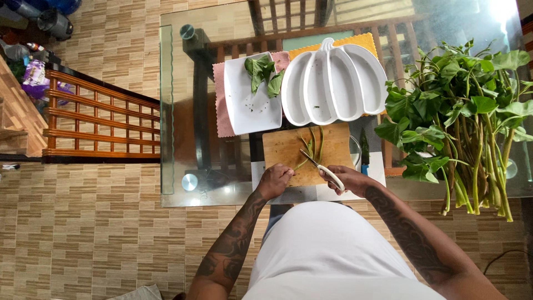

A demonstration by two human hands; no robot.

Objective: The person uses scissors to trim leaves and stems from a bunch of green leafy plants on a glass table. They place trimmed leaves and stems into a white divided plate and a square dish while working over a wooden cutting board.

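On the cutting board [288, 149], right-hand fingers [340, 179] grip a knife [322, 166].

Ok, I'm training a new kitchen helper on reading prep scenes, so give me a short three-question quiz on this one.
1. True or false: the right hand holds a white-handled knife over the cutting board.
2. Where do the plucked leaves lie? A) in the pumpkin dish B) on the square plate C) on the floor
3. What does the left hand pinch at the board's near edge?

Key:
1. True.
2. B; the pumpkin dish holds only small scraps.
3. The green stems on the board. The big leafy bunch lies apart, to the person's right.
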